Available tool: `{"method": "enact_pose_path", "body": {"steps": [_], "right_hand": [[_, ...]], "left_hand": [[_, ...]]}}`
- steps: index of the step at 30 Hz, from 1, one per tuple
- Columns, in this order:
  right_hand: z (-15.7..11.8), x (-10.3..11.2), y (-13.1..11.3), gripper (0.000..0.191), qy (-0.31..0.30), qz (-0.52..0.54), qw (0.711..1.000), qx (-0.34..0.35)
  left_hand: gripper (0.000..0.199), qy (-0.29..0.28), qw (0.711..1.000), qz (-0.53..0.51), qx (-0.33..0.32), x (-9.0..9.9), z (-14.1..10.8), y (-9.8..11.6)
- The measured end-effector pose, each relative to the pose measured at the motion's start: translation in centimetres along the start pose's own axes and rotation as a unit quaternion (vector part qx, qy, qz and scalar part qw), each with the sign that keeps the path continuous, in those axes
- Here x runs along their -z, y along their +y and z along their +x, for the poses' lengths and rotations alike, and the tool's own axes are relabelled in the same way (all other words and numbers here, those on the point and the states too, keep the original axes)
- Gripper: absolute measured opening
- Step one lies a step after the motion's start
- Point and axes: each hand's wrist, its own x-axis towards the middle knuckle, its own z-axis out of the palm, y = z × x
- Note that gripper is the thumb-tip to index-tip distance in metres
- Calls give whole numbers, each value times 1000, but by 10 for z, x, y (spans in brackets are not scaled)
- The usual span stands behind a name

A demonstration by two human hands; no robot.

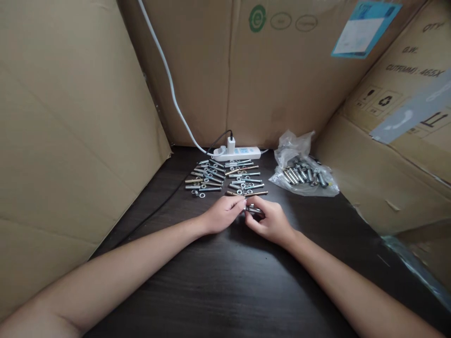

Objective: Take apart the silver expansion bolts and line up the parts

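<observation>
My right hand (269,220) is curled around a metal expansion bolt (254,210), whose shiny body shows between thumb and fingers. My left hand (224,215) meets it from the other side, thumb and fingertips pinched at the bolt's left end; the small part under those fingertips is hidden. Just beyond the hands lie two columns of loose bolts and sleeves, the left group (210,189) and the right group (253,180), with washers (202,195) and nuts scattered among them. Some pieces are silver, others brass-toned.
A clear plastic bag (294,145) with more bolts lies at the back right. Behind the loose parts is a white power strip (243,154) with a plug and cables. Cardboard walls (197,84) enclose the dark tabletop (225,291) on three sides. A black cable (155,211) crosses the left side.
</observation>
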Motion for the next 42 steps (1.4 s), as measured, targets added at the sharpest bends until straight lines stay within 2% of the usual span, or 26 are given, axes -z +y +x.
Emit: {"method": "enact_pose_path", "body": {"steps": [7, 10, 13, 24, 34, 42], "right_hand": [[2, 0, -1, 7, 18, 18, 999, -31], [2, 0, -1, 12, 19, 28, 998, -44], [2, 0, -1, 15, 17, 38, 998, -44], [2, 1, -1, 9, 18, 40, 999, -33], [1, 0, 1, 15, 19, 47, 999, -14], [1, 0, 0, 15, 22, 45, 999, -17]], "left_hand": [[34, -13, 999, -27, 13, 3, -1, 3], [35, -19, 999, -31, 7, 4, -1, 3], [37, -21, 999, -23, 12, 4, -1, 4], [38, -17, 1000, -15, 17, 3, -1, 4], [15, 2, 999, -32, -5, 5, -4, 5], [18, -12, 999, -34, -6, 6, -4, 4]]}}
